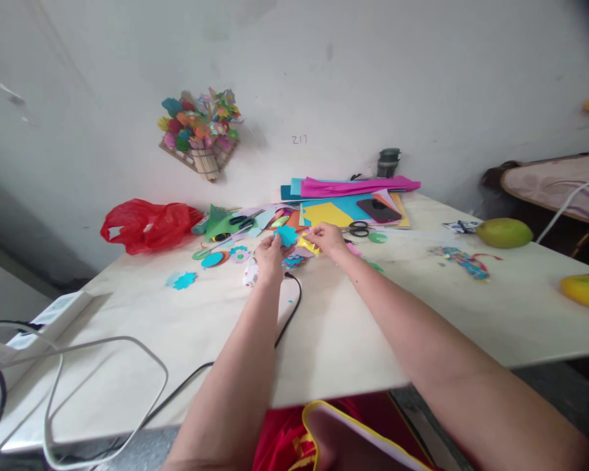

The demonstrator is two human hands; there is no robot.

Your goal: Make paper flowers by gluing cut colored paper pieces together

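Over the middle of the table, my left hand (269,255) pinches a blue scalloped paper flower (286,236) at its left edge. To its right, my right hand (328,238) has its fingers closed at a small yellow piece (308,244), with a bit of pink by the fingertips. Below the two hands lie more blue cut-outs (293,261). Left of my left hand are a blue oval piece (212,260) and a purple flower (239,254). Black-handled scissors (358,229) lie just beyond my right hand.
Coloured sheets (324,216), a phone (379,210) and a dark cup (388,162) stand at the back. A red bag (150,226) lies back left. A black cable (294,307) crosses beneath my left forearm. A power strip (53,320) is left, a green mango (504,233) right.
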